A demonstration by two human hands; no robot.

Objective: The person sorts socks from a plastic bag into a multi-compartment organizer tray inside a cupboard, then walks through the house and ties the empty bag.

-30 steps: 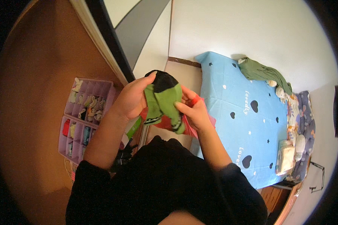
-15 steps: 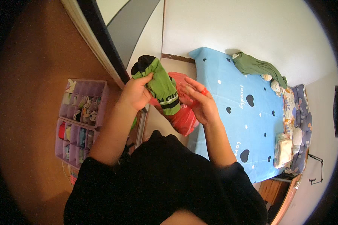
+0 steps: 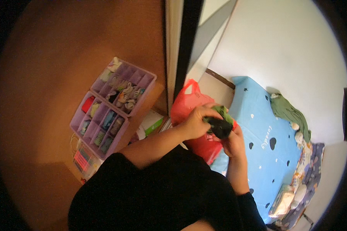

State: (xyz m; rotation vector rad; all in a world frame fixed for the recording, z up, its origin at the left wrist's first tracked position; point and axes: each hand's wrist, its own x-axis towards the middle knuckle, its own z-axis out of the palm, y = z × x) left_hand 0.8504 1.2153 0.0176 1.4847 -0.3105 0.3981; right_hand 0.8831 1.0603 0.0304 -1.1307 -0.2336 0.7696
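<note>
A green and black sock (image 3: 221, 126), bunched into a small bundle, is between my two hands. My left hand (image 3: 198, 122) grips its left side, with the fingers curled over the top. My right hand (image 3: 235, 142) is closed around its lower right side, and part of those fingers is hidden by the sock. Just beyond and below the hands stands a red plastic bag (image 3: 185, 106) with a loop handle; what it contains is hidden.
To the left lie two purple divided boxes (image 3: 127, 111) holding rolled socks and other small cloth items. Near them is a clear case with pink pieces (image 3: 85, 159). A door-like frame (image 3: 173, 46) rises beyond. On the right stands a bed with a blue sheet (image 3: 258, 127) and a green garment (image 3: 291, 113).
The sock, laid out flat before, is now bunched up with its black part toward me. My right hand has closed on it. The view has swung left, showing more of the boxes.
</note>
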